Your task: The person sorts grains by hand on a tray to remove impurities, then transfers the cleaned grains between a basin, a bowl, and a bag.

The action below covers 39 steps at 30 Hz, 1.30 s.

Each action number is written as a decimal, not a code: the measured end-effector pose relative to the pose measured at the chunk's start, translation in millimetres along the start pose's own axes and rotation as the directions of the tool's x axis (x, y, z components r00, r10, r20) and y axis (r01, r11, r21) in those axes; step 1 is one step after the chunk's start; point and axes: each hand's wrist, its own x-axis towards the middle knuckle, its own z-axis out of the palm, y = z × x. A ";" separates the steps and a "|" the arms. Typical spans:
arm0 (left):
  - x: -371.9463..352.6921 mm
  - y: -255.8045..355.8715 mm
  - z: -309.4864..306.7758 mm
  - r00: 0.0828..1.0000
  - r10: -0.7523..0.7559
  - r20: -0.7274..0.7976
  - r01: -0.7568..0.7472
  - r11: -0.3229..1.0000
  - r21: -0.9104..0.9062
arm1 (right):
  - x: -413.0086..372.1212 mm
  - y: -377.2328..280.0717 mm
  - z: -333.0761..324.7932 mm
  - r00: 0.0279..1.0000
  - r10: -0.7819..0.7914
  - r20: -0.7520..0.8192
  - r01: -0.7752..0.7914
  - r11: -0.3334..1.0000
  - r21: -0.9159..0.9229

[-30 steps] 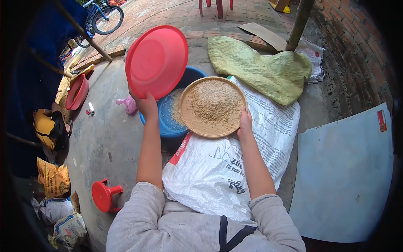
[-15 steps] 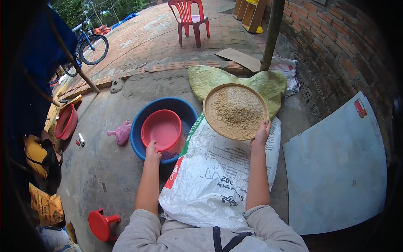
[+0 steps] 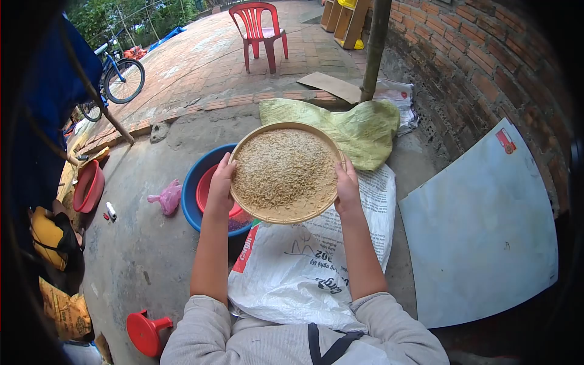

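A round woven winnowing tray (image 3: 286, 217) is held up in front of me, level or nearly so. Grain (image 3: 283, 173) lies heaped across it, paler toward the far side and browner toward the near side. My left hand (image 3: 222, 176) grips its left rim, and my right hand (image 3: 347, 182) grips the right rim, both with fingers partly hidden beneath. Below and left of the tray sits a blue basin (image 3: 191, 188) with a red basin (image 3: 205, 182) inside, partly covered by the tray and my left arm. A white printed sack (image 3: 292, 267) spreads under the tray.
A yellow-green sack (image 3: 365, 131) lies beyond the tray by a pole (image 3: 374, 55). To the right is a pale flat panel (image 3: 480, 231). A pink plastic bag (image 3: 167, 198) and red stool (image 3: 146, 333) are at left; a red chair (image 3: 260, 36) stands farther off.
My left hand has left the red basin and taken the tray's left rim. The tray has moved left and nearer, now partly over the basins; my right hand still holds it.
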 end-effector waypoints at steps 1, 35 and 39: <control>-5.0 1.5 0.8 1.000 -0.001 0.001 0.001 1.000 0.007 | -1.0 -3.1 -0.2 1.000 0.000 -0.002 0.000 1.000 0.007; -24.8 -79.2 0.2 0.993 -0.109 -0.046 0.105 0.991 -0.084 | 9.5 -17.8 -55.0 0.960 0.263 -0.097 -0.280 0.900 -0.333; -33.1 -73.7 10.4 0.997 -0.049 -0.054 0.047 0.998 -0.030 | 11.6 -5.3 -49.8 0.999 0.042 -0.007 -0.042 0.990 -0.131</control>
